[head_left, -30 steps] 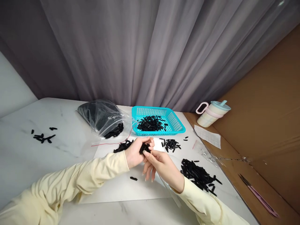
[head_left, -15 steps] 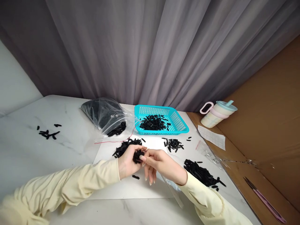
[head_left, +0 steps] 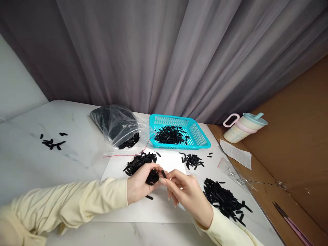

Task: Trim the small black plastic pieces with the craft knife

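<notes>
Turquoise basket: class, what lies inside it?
The basket holds a loose heap of small black pieces. Its mesh floor beneath the heap is covered, so the depth stays unknown.

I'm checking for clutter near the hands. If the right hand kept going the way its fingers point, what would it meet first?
The right hand points up-left toward the left hand, so it would probably first meet the handful of black pieces held there; depth is hard to judge.

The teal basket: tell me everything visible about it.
The teal basket is a shallow rectangular tray, apparently plastic, with perforated walls. It sits flat on the marble table near the curtain, holding a loose heap of small black pieces. A clear bag lies at its left. Neither hand touches it.
</notes>
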Action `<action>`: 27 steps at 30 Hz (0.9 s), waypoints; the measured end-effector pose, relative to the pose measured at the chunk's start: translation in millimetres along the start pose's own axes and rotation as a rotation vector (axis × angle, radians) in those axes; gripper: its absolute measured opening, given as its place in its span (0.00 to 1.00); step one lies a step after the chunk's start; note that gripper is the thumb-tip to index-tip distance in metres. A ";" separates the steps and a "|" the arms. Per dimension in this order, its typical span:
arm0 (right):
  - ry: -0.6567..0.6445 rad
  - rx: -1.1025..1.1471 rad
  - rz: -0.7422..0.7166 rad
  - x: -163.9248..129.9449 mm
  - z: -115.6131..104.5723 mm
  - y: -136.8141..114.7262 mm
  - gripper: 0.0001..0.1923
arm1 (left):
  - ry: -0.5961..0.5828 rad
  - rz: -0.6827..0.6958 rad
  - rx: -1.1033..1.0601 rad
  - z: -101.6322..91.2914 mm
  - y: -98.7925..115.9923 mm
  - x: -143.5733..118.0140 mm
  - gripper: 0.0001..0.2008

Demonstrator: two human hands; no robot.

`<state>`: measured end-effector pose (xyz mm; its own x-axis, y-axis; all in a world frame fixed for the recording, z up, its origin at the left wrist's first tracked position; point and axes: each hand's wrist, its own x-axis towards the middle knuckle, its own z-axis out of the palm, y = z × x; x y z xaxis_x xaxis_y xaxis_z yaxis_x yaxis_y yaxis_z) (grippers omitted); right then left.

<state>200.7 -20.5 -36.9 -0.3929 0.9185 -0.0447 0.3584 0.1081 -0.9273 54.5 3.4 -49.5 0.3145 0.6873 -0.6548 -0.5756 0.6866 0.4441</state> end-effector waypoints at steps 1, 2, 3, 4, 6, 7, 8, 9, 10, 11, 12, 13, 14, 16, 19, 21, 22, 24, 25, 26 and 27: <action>-0.002 0.022 -0.006 -3.1 0.0 1.9 0.18 | -0.009 0.012 0.047 -2.4 -2.5 -0.2 0.12; -0.026 0.073 0.011 -5.9 0.5 4.0 0.18 | -0.018 0.023 0.094 -5.0 -5.2 -0.7 0.12; -0.066 0.157 0.050 -8.1 1.2 6.4 0.19 | -0.041 0.037 0.146 -7.8 -7.7 -1.3 0.13; -0.110 0.267 0.101 -9.7 2.3 9.2 0.19 | -0.080 0.061 0.208 -10.8 -9.8 -1.8 0.13; -0.204 0.506 0.197 -10.4 5.0 16.0 0.20 | -0.195 0.159 0.404 -16.9 -11.8 -1.6 0.17; -0.240 0.609 0.226 -9.6 6.5 20.0 0.20 | -0.244 0.219 0.508 -19.8 -11.5 -0.8 0.19; -0.264 0.687 0.242 -8.3 7.9 24.2 0.19 | -0.279 0.275 0.603 -22.3 -10.6 0.4 0.21; -0.283 0.747 0.252 -6.7 9.1 28.4 0.19 | -0.289 0.313 0.669 -24.3 -9.3 1.8 0.22; -0.302 0.793 0.267 -4.9 10.2 32.5 0.19 | -0.282 0.330 0.709 -25.7 -7.7 3.3 0.23; -0.319 0.832 0.285 -3.2 10.9 36.2 0.19 | -0.275 0.335 0.744 -26.6 -6.3 4.6 0.24; -0.331 0.862 0.301 -1.8 11.3 39.5 0.19 | -0.276 0.338 0.782 -27.2 -5.2 5.6 0.24; -0.346 0.887 0.313 -0.6 11.4 42.3 0.19 | -0.285 0.341 0.823 -27.4 -4.5 6.2 0.25; -0.362 0.908 0.320 0.3 11.1 44.5 0.19 | -0.297 0.345 0.868 -27.6 -4.2 6.3 0.26; -0.386 0.945 0.326 1.3 9.8 47.2 0.19 | -0.329 0.356 0.962 -28.0 -4.5 5.2 0.27; -0.392 0.971 0.338 1.9 7.6 47.9 0.17 | -0.378 0.381 1.062 -29.2 -5.7 2.5 0.29; -0.393 0.976 0.344 2.0 6.6 47.0 0.17 | -0.398 0.392 1.068 -29.9 -5.8 1.5 0.28; -0.391 0.975 0.345 2.0 6.5 46.4 0.17 | -0.403 0.399 1.060 -30.0 -5.7 1.4 0.28; -0.381 0.969 0.335 1.8 6.9 44.9 0.17 | -0.406 0.424 1.053 -29.9 -5.0 1.9 0.26; -0.380 0.959 0.326 1.7 7.5 44.3 0.17 | -0.412 0.446 1.058 -29.8 -4.6 2.4 0.25; -0.383 0.944 0.315 1.7 8.3 43.7 0.18 | -0.418 0.471 1.071 -29.7 -4.3 3.0 0.24; -0.386 0.928 0.306 1.7 9.3 43.4 0.17 | -0.421 0.497 1.088 -29.7 -4.0 3.7 0.24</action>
<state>207.7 -17.7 -80.7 -0.6970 0.6560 -0.2896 -0.2371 -0.5920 -0.7703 35.5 -3.9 -71.8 0.5732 0.8109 -0.1180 0.1524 0.0360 0.9877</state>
